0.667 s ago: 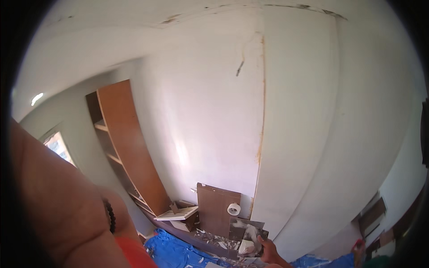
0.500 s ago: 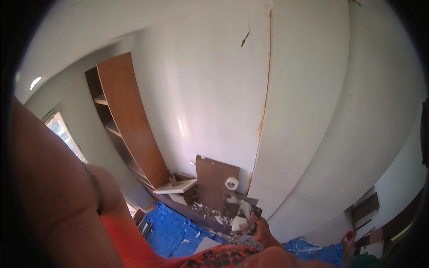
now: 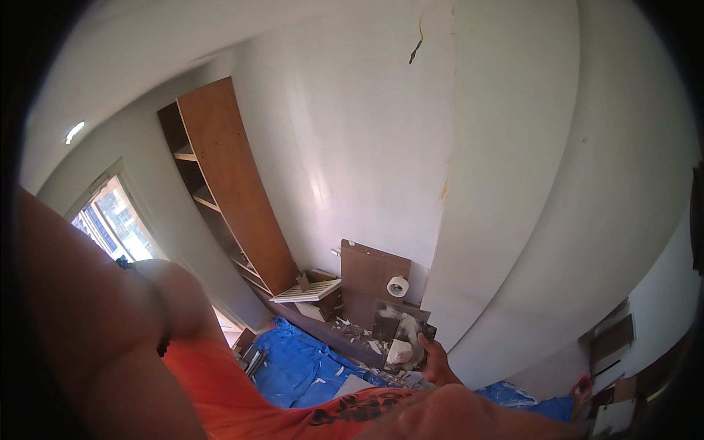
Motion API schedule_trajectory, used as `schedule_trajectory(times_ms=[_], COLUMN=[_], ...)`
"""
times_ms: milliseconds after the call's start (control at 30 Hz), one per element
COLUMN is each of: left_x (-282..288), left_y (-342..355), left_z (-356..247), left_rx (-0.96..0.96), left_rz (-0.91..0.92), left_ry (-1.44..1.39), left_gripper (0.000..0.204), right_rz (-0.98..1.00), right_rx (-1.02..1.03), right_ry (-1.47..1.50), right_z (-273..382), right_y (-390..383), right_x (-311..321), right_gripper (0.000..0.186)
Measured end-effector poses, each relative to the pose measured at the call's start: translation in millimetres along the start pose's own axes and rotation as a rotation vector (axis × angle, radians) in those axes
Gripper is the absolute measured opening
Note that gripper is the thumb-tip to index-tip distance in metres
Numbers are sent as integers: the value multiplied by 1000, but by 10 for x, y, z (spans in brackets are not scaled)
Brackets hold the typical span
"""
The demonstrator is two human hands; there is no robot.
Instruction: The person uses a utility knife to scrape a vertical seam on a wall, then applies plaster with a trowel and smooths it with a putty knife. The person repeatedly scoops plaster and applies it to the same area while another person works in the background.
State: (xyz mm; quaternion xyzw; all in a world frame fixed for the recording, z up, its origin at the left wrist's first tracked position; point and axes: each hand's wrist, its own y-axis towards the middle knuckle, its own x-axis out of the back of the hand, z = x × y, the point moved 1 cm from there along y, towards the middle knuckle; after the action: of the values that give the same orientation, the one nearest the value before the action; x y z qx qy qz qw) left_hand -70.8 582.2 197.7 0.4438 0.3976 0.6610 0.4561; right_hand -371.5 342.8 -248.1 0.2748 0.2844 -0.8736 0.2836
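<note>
My raised left arm, with a dark bead bracelet, fills the lower left very close to the camera; its fingers cannot be made out. At lower centre my right hand is closed on a dark, plaster-smeared board carrying a lump of white material. Red cloth with black print, apparently my clothing, spans the bottom below both arms.
A tall wooden shelf unit stands beside a window. A brown panel with a white roll leans on the white wall, where a loose wire hangs. Blue sheeting and debris lie below.
The view has tilted down, so the wall and shelf sit higher and more of my red clothing shows. More of the window appears beside my left arm. My right hand still grips the board.
</note>
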Motion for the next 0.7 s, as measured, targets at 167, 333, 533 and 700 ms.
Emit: schedule_trajectory(times_ms=[167,333,533,700], left_x=[247,-1105,-1852,-2123], left_y=[3,-978,-3185,-3477], left_z=[-221,-697,-2179,-2570], left_rx=[26,482,1323,1649], left_rz=[-85,182,638,678], left_ry=[-4,-698,-1399,-1607], left_gripper=[40,42,54,45], right_rz=[129,139,207,222], right_rx=[2,40,-64,-175], right_ry=[9,79,79,19], right_z=[79,219,314,368], right_y=[-37,-117,-198,-28], right_x=[-108,-58,-174,-138], right_gripper=[43,41,39,38])
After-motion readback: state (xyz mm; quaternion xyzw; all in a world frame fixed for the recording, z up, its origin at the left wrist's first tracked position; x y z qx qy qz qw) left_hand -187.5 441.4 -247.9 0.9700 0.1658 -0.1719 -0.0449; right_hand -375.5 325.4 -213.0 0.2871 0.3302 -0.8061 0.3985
